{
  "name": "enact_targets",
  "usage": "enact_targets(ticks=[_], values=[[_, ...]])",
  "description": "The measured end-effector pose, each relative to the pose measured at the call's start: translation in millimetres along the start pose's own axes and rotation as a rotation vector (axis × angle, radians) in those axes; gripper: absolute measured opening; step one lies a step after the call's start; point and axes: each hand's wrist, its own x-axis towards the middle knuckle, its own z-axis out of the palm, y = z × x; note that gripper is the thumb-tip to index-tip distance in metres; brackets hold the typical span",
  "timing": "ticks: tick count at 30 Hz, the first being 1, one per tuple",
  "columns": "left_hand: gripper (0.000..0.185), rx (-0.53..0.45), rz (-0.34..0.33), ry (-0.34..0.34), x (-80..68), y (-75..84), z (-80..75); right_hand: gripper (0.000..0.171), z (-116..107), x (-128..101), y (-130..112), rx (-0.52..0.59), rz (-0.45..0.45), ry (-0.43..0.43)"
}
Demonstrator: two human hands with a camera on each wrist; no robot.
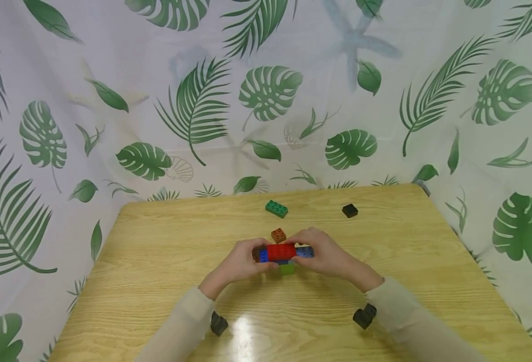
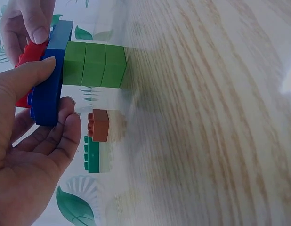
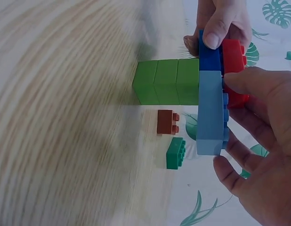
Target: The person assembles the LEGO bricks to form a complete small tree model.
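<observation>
Three light green bricks (image 3: 166,82) stand stacked on the table. Across their top, a dark blue brick (image 2: 46,103) and a lighter blue brick (image 3: 210,113) lie end to end. Bridging these two is a red brick (image 1: 280,251), on the topmost layer. My left hand (image 1: 243,260) pinches the dark blue brick, thumb on its near side and fingers on the far side. From the other end, my right hand (image 1: 324,254) holds the red brick between thumb and fingers, its lower fingers spread beside the lighter blue brick. Fingers partly hide the red brick's ends.
Just behind the stack sits an orange-brown brick (image 1: 278,235). Farther back lie a dark green brick (image 1: 277,208) and, to the right, a black brick (image 1: 349,210). A leaf-patterned cloth (image 1: 311,100) hangs behind the wooden table (image 1: 166,241).
</observation>
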Motion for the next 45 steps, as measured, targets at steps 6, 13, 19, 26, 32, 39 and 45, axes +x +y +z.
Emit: enact_targets(ticks=[6,13,19,26,32,39,45], values=[[0.031,0.026,0.019,0.001,0.7,-0.5,0.0,0.037,1,0,0,0.001,-0.044,0.011],[0.026,0.049,0.033,0.003,1.4,-0.3,0.7,0.036,3,-1,-2,-0.022,-0.055,0.013],[0.031,-0.015,0.013,0.003,1.3,-0.6,0.8,0.035,4,-2,-4,-0.086,-0.046,0.023],[0.032,-0.032,0.001,0.014,1.9,1.1,0.2,0.036,5,-2,-4,-0.095,-0.009,0.012],[0.031,-0.034,0.005,-0.016,2.5,3.8,-2.6,0.036,5,-1,-1,-0.094,-0.038,0.018],[0.030,-0.031,-0.003,-0.062,5.6,3.7,-7.1,0.035,5,-1,1,-0.102,-0.077,0.022],[0.031,-0.007,0.000,-0.081,6.7,5.1,-10.5,0.036,3,0,0,-0.052,-0.063,0.005]])
